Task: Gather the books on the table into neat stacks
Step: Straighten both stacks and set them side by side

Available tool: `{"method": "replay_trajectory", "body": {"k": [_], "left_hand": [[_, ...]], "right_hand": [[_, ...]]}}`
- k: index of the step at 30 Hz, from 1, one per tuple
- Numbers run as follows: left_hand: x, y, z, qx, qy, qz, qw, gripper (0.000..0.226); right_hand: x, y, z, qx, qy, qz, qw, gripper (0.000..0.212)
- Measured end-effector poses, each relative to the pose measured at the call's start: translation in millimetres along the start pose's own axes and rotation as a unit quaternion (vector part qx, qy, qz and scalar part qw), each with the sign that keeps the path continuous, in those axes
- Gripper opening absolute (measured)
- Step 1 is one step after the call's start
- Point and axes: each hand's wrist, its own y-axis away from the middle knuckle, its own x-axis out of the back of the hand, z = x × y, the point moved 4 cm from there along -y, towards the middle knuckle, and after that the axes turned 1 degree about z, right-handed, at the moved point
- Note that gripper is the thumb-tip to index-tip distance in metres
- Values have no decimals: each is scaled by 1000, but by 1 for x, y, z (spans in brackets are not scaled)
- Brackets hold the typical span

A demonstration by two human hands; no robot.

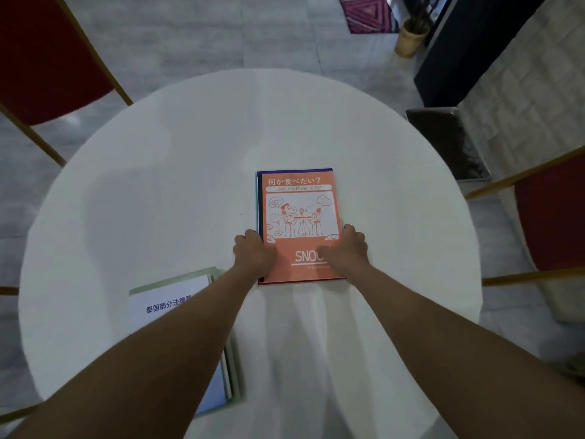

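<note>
An orange cartoon-covered book (297, 210) tops a small stack in the middle of the round white table (158, 185); dark blue and red edges of the books beneath show at its left, top and bottom. My left hand (253, 253) grips the stack's left edge near the front corner. My right hand (346, 248) grips the right edge, thumb lying on the orange cover. A second stack, topped by a white and blue book with Chinese lettering (171, 304) on pale green books, lies at the front left, partly hidden under my left forearm.
Red chairs with gold frames stand at the back left (47, 58) and at the right (550, 217). A dark tray (449, 144) lies on the floor past the table's right rim. A woven basket (410, 39) and a dark cabinet stand at the back right.
</note>
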Motion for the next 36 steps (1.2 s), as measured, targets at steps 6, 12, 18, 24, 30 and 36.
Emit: {"method": "replay_trajectory", "body": {"k": [6, 12, 18, 24, 30, 36], "left_hand": [[-4, 15, -9, 22, -6, -3, 1000, 44], [-11, 39, -22, 43, 0, -28, 999, 47], [-21, 73, -37, 57, 9, -45, 997, 51], [-36, 109, -55, 58, -1, -58, 997, 52], [-52, 137, -73, 62, 30, -90, 994, 49], [-63, 153, -87, 73, 88, -133, 984, 57]], "right_hand": [[-3, 10, 13, -12, -1, -34, 999, 73], [-3, 32, 36, -9, -13, -61, 998, 75], [-1, 57, 66, -4, 0, -88, 996, 83], [0, 83, 98, 9, 25, -109, 994, 91], [6, 99, 125, 3, 40, -131, 991, 91], [15, 111, 136, -27, 23, -166, 986, 86]]}}
